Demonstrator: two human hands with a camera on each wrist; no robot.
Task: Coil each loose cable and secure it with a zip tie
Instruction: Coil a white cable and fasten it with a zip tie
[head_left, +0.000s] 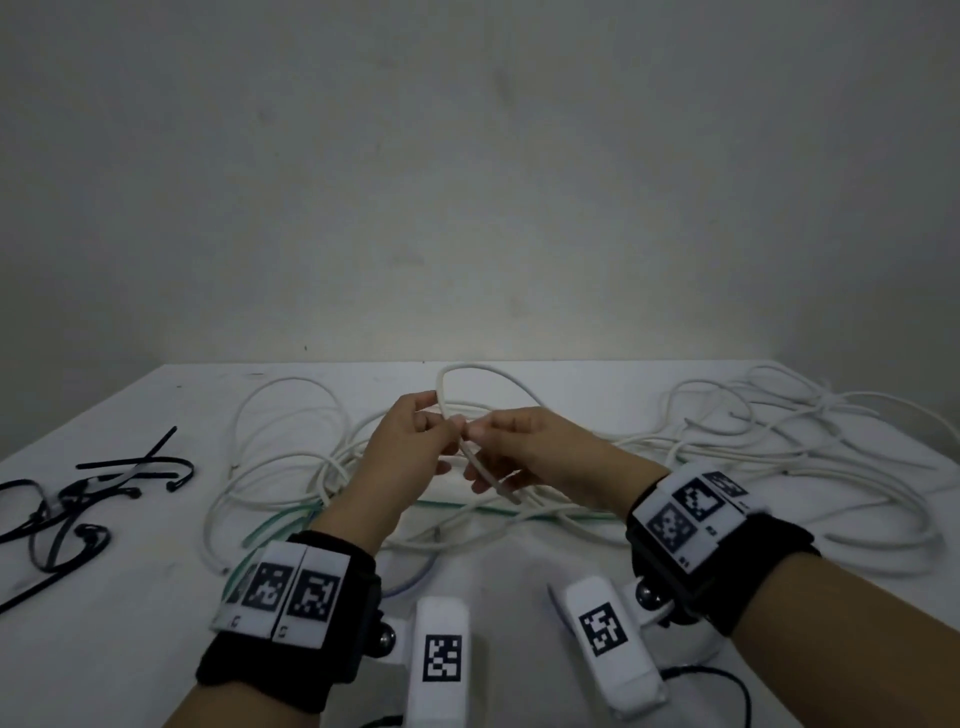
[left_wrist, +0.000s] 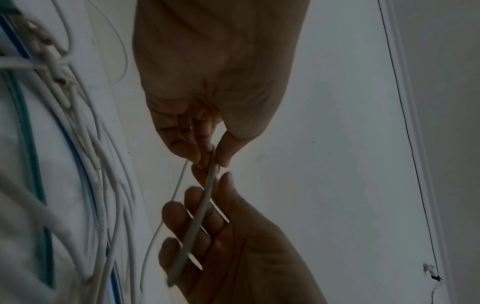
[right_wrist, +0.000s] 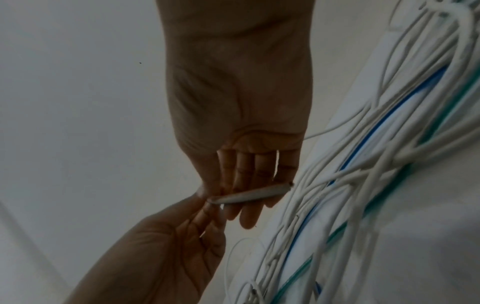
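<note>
A thick white cable (head_left: 470, 370) arches up off the table between my hands. My left hand (head_left: 410, 431) pinches it between thumb and fingertips (left_wrist: 223, 152) just below the bend. My right hand (head_left: 509, 436) meets it there and pinches the same cable; its other fingers (right_wrist: 246, 209) are stretched out. The cable's cut end (right_wrist: 259, 192) lies across them and pokes down and right (head_left: 498, 483). Black zip ties (head_left: 93, 499) lie in a loose heap at the table's left, away from both hands.
Loose white cables (head_left: 779, 441) sprawl across the white table (head_left: 130, 649) from centre to far right, with green (head_left: 275, 525) and blue (right_wrist: 384, 127) strands among them under my hands. A bare wall stands right behind the table's back edge.
</note>
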